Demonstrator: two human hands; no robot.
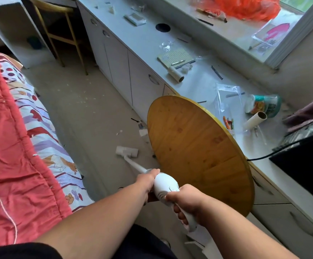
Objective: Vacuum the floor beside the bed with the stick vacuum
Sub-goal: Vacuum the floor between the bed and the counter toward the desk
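Two hands grip a white vacuum (164,186) between a bed (17,139) and a round table (198,150). Left hand (148,181), arm outstretched, wraps the front of its body; right hand (186,200) curls round the rear handle. Its wand slants down to the head (126,151), flat on the littered floor (81,109) beside the bed.

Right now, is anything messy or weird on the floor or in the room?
Yes. Paper scraps and pale crumbs litter the floor ahead of the vacuum head. The cabinet top is cluttered with wrappers and an empty cardboard tube.
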